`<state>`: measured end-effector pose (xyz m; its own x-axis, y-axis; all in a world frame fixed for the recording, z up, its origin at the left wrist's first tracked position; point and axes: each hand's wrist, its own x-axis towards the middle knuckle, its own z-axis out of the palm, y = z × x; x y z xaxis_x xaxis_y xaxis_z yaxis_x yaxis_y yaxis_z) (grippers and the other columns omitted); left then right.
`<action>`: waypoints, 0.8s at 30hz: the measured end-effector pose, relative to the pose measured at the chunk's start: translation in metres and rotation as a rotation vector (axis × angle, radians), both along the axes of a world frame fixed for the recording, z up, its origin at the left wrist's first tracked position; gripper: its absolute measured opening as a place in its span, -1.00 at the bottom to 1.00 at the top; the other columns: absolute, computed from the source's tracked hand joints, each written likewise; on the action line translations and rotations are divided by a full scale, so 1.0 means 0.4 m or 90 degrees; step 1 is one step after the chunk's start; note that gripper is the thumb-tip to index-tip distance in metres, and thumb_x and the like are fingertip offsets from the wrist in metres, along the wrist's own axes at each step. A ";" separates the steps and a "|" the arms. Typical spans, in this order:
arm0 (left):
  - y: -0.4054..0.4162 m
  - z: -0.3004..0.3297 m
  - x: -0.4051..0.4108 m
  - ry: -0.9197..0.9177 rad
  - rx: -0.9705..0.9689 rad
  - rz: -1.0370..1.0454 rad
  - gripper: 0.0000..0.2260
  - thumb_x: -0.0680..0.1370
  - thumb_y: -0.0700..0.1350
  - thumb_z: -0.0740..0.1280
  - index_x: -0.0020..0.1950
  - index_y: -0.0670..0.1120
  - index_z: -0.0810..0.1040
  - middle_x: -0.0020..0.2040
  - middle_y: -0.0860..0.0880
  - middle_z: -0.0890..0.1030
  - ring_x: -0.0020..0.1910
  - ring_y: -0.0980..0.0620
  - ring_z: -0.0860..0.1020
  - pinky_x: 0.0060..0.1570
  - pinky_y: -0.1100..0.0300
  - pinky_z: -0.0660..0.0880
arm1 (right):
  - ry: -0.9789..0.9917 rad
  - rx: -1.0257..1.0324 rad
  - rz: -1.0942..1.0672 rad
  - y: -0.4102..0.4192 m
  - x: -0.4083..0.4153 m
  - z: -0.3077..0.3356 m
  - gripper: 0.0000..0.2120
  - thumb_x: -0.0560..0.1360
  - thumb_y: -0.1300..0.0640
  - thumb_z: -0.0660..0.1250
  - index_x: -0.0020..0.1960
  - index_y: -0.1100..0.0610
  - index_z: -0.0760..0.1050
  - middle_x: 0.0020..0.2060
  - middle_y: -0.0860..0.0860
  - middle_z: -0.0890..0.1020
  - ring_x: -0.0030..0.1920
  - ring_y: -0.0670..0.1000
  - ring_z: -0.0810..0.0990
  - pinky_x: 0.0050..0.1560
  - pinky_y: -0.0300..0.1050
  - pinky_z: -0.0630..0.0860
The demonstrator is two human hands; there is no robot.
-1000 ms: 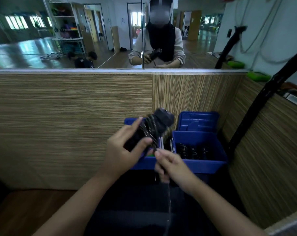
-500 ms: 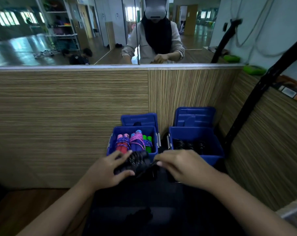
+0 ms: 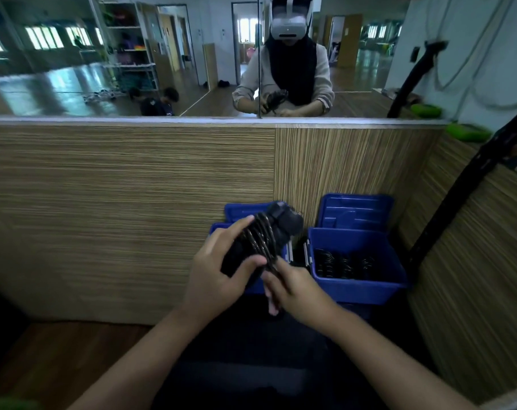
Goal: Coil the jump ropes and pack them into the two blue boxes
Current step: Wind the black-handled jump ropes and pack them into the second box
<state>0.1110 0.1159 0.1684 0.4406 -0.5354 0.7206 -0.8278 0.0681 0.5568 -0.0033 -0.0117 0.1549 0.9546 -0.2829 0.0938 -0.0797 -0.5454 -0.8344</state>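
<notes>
My left hand [image 3: 218,270] grips a black jump rope [image 3: 266,235], its two thick handles side by side with cord wound around them. My right hand [image 3: 292,291] pinches the cord at the bundle's lower end. The bundle is raised in front of the left blue box [image 3: 218,229], which is mostly hidden behind it. The right blue box [image 3: 357,288] stands open and holds several coiled black ropes [image 3: 343,263].
Both boxes sit on a dark surface [image 3: 251,350] against a wood-grain wall [image 3: 133,202], with their blue lids [image 3: 357,211] leaning behind them. A mirror [image 3: 133,54] above shows a person. A black pole [image 3: 458,202] slants at the right.
The bundle was low on the dark surface half a second ago; both hands have lifted it up in front of the left box, hiding the coloured ropes inside.
</notes>
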 end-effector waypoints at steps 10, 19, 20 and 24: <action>-0.034 -0.117 0.008 0.054 0.114 0.147 -0.50 0.45 0.33 0.26 0.32 0.13 0.39 0.07 -0.04 0.53 0.15 -0.11 0.56 -0.01 0.07 0.55 | 0.160 -0.380 -0.081 0.013 -0.018 -0.047 -0.58 0.49 0.12 0.25 0.33 0.13 0.33 0.15 0.10 0.47 0.09 0.19 0.54 0.06 0.02 0.50; -0.025 -0.164 0.026 0.024 0.224 0.109 -0.41 0.44 0.46 0.13 0.35 0.16 0.31 0.05 0.02 0.44 -0.11 0.04 0.55 -0.18 0.03 0.60 | -0.125 -0.392 -0.041 -0.074 -0.083 -0.027 -0.77 0.56 0.09 0.19 -0.01 0.18 0.57 -0.09 -0.01 0.50 -0.17 -0.03 0.55 -0.14 -0.15 0.52; -0.027 -0.164 0.016 0.026 0.223 0.104 -0.40 0.44 0.46 0.12 0.35 0.16 0.30 0.05 0.02 0.44 -0.12 0.04 0.55 -0.18 0.03 0.60 | -0.153 -0.398 -0.046 -0.086 -0.086 -0.021 -0.77 0.57 0.08 0.19 -0.01 0.18 0.56 -0.06 -0.01 0.49 -0.13 -0.05 0.55 -0.09 -0.21 0.51; -0.036 -0.157 -0.012 0.028 0.205 0.076 -0.42 0.45 0.43 0.16 0.35 0.14 0.31 0.04 0.02 0.43 -0.14 0.04 0.55 -0.19 0.05 0.60 | -0.217 -0.337 -0.060 -0.123 -0.092 -0.015 -0.80 0.55 0.08 0.20 -0.03 0.18 0.52 0.12 -0.02 0.50 0.14 -0.15 0.50 0.17 -0.30 0.43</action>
<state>0.1062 0.1017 0.1054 0.5407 -0.6749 0.5021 -0.7941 -0.2126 0.5694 -0.0399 -0.0609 0.1488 0.8197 -0.1966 0.5380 0.0752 -0.8942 -0.4412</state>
